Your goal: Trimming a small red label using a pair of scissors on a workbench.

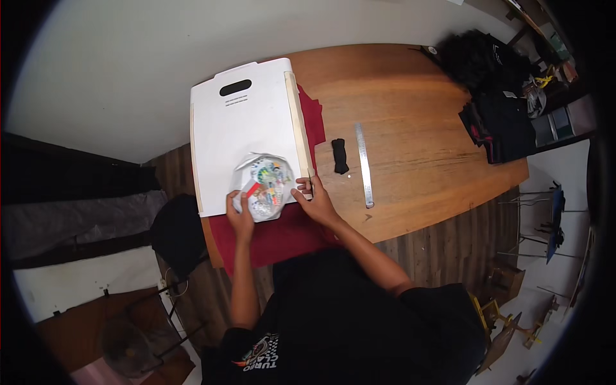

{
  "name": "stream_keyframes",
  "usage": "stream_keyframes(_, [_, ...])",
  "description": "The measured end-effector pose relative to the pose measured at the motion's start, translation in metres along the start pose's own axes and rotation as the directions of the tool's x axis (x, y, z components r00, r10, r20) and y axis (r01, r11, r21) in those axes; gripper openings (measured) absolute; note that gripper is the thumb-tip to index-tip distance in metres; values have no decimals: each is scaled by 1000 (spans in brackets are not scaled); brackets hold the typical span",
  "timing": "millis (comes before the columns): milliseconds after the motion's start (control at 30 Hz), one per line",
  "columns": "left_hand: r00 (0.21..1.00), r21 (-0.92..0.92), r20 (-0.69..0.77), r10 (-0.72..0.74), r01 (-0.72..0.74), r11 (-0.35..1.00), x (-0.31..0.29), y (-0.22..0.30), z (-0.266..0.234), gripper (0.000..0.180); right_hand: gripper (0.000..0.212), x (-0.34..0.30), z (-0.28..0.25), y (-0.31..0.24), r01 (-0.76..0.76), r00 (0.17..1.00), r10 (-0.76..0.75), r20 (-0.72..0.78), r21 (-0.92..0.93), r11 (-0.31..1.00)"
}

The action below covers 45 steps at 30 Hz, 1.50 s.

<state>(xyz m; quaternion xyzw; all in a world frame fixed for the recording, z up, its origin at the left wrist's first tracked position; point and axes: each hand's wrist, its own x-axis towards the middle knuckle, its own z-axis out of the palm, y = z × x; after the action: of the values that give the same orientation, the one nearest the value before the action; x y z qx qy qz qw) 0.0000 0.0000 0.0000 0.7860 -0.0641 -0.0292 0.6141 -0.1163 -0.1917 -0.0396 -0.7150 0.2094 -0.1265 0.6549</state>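
My left hand (pixel 240 217) is closed on the lower left edge of a shiny, crinkled white plastic piece (pixel 263 199) with a colourful print; whether it is a bag or a sheet I cannot tell. Beside the piece's right edge, my right hand (pixel 314 201) has its fingers apart, the thumb close to the plastic and the fingertips at the board's side edge. Under them lies a large white board (pixel 244 128) with a black oval handle slot at its far end. A dark red cloth (pixel 256 240) spreads beneath the board and shows along its near and right sides.
On the wooden table (pixel 410 128), right of the board, lie a rolled black cloth (pixel 339 156) and a metal ruler (pixel 364 163). Folded dark clothes (pixel 500 125) are stacked at the far right. A black chair (pixel 186 231) stands left of the table, and a fan (pixel 128 346) lower left.
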Motion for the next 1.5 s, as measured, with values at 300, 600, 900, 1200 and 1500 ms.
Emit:
stream_keyframes(300, [924,46,368,107,-132,990,-119,19,74,15,46,-88,-52,-19,-104,956,92,-279,-30,994])
stream_keyframes(600, [704,29,705,-88,95,995,-169,-3,149,22,37,-157,-133,42,-140,830,92,-550,-46,989])
stream_keyframes(900, [503,93,774,-384,510,855,-167,-119,134,21,31,-134,-125,80,-550,782,499,-373,-36,834])
stream_keyframes(1200, [520,106,720,-459,571,814,-168,-118,138,20,50,-92,-150,82,-157,981,75,-177,-519,840])
stream_keyframes(1500, [508,54,701,-501,663,747,-157,-66,185,23,48,-81,-188,102,-108,937,-71,-342,-476,873])
